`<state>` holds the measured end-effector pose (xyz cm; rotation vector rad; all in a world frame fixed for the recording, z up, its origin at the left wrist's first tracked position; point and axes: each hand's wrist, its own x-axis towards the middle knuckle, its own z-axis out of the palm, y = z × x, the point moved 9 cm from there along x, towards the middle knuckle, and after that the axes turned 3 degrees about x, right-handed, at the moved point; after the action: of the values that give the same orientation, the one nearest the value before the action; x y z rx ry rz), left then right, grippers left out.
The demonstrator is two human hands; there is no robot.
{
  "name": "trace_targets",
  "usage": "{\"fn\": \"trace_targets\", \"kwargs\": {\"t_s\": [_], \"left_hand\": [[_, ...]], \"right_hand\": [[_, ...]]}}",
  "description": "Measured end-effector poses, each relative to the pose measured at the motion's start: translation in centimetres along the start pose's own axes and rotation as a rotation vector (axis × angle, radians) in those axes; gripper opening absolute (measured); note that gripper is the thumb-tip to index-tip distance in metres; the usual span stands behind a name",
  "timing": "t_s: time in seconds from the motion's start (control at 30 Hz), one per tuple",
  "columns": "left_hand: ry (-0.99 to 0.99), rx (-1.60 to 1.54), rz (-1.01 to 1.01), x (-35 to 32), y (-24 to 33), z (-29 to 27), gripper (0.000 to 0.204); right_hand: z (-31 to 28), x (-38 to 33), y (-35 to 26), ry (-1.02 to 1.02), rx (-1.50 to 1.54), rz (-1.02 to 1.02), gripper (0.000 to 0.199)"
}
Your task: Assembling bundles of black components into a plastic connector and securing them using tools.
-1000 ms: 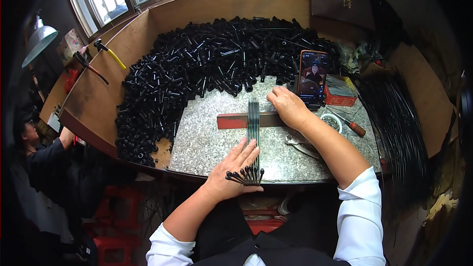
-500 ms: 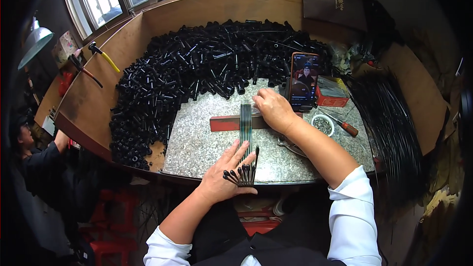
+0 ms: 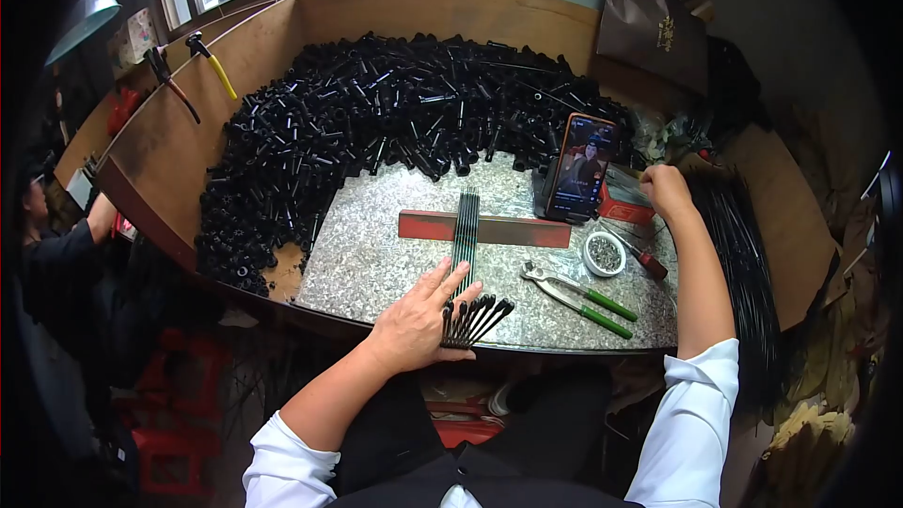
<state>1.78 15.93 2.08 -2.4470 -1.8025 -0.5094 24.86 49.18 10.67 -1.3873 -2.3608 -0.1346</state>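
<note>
A: Head view. Left hand point(image 3: 414, 325), fingers spread flat, presses the near ends of a row of thin black rods point(image 3: 465, 230) lying across the red bar point(image 3: 484, 229) on the bench point(image 3: 376, 263). Right hand point(image 3: 666, 190) is closed in the long black rod bundle point(image 3: 743, 254) at the right.

B: Handling?

A: Likely light, stiff, prone to rolling; best pinned flat or pinched at the capped ends. Count: roughly eight rods, one bar, one pair of green-handled pliers point(image 3: 578, 296), one phone point(image 3: 576, 167), caps beyond counting.

Speckled metal, black plastic, bare wood

Matt black plastic tubes point(image 3: 376, 122) heap on a mottled galvanised metal sheet point(image 3: 367, 263); wooden rim point(image 3: 423, 9) smooth, unpainted.
</note>
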Motion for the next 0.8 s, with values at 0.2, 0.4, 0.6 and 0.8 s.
{"fn": "trace_targets", "kwargs": {"t_s": [0.2,0.4,0.6,0.8], "left_hand": [[-0.026,0.017,-0.026,0.0,-0.1,0.4,0.091],[-0.04,0.007,-0.027,0.0,-0.3,0.6,0.093],[-0.066,0.03,-0.025,0.1,-0.2,0.6,0.093],[-0.052,0.017,-0.021,0.2,-0.2,0.6,0.092]], "right_hand": [[4.8,0.1,1.9,-0.241,-0.071,0.01,0.018],[4.3,-0.5,-0.3,-0.156,-0.28,-0.233,0.01],[0.4,-2.1,0.1,0.135,-0.144,-0.239,0.013],[-6.2,-4.7,-5.5,0.452,0.435,-0.178,0.007]]}}
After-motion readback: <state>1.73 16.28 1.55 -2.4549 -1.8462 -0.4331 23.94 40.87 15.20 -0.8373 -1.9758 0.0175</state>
